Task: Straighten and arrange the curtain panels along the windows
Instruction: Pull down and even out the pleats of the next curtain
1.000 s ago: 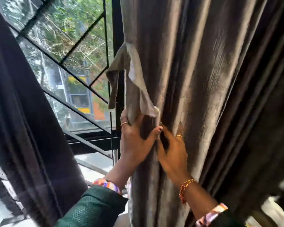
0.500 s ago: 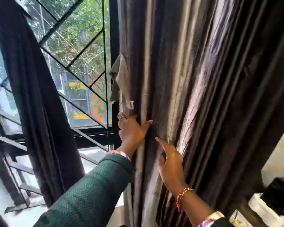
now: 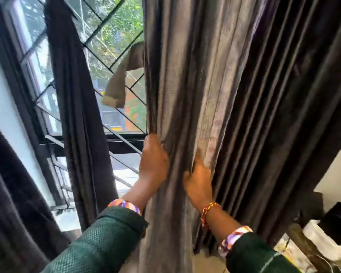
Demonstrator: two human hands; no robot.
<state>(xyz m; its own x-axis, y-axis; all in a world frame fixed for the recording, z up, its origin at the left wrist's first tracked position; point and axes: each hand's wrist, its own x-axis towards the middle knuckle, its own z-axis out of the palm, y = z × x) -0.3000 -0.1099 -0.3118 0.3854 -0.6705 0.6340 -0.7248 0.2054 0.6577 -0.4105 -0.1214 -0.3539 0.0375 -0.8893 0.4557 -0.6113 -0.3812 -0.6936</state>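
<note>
A grey pleated curtain panel hangs right of the barred window. The left hand grasps its left edge; the right hand grips a fold near the middle, fingers tucked in. A fabric tie-back strap dangles beside it.

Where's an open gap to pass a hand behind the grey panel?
Free: the strip of window between the grey panel's left edge and the dark panel, below the dangling tieback strap. Crowded: the bunched folds between the left hand and right hand, and the dark pleats to the right.
</note>
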